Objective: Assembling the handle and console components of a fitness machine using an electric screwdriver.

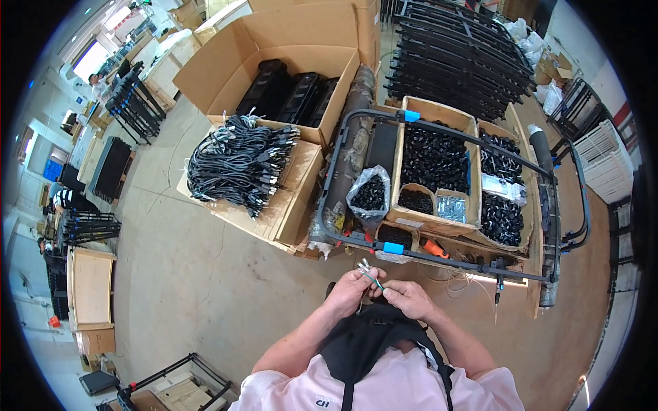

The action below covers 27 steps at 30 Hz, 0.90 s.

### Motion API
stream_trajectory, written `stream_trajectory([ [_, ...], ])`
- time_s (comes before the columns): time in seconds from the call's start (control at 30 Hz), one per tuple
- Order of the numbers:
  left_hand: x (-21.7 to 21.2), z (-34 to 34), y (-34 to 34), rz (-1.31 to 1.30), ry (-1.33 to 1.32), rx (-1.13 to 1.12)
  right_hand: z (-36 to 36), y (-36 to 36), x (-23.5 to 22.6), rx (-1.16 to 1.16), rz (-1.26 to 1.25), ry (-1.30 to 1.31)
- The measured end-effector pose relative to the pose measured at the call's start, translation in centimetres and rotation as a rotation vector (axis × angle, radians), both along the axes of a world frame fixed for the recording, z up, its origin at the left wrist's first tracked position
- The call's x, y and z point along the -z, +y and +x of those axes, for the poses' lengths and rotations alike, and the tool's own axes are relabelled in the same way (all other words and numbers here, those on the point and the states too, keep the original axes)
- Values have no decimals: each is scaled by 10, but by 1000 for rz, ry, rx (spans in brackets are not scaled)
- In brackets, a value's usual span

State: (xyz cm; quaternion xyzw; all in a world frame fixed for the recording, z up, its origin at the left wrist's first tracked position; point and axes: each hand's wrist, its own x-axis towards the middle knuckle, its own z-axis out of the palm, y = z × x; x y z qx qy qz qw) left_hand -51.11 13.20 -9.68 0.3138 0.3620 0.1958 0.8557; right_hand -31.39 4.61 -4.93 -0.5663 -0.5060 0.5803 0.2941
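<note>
In front of my chest, both hands are closed on a thin green and white wire with pale metallic-looking ends. My left hand pinches it near those ends, which stick up past the fingers. Close beside it, my right hand grips the green part between thumb and fingers. Whether the wire is one strand or several, I cannot tell. Just beyond my hands is the near bar of a black metal frame, wrapped with blue tape, lying across a work stand.
Cardboard boxes of small black parts sit within the frame, beside a clear bag of black pieces. An orange-handled tool lies at the near edge. Bundled black cables rest on a carton to the left. Black frames are stacked behind.
</note>
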Motion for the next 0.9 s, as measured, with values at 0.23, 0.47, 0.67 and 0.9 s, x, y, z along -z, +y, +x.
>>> stream_trajectory([
  [0.23,82,-53,31,108,262,96,-54,24,92,-80,141,-137],
  [0.47,77,-53,92,568,616,452,-76,53,127,-2,215,-306],
  [0.67,100,-49,107,422,424,384,-82,61,133,128,193,-307],
  [0.9,129,-56,130,503,323,558,-89,62,135,169,167,-296],
])
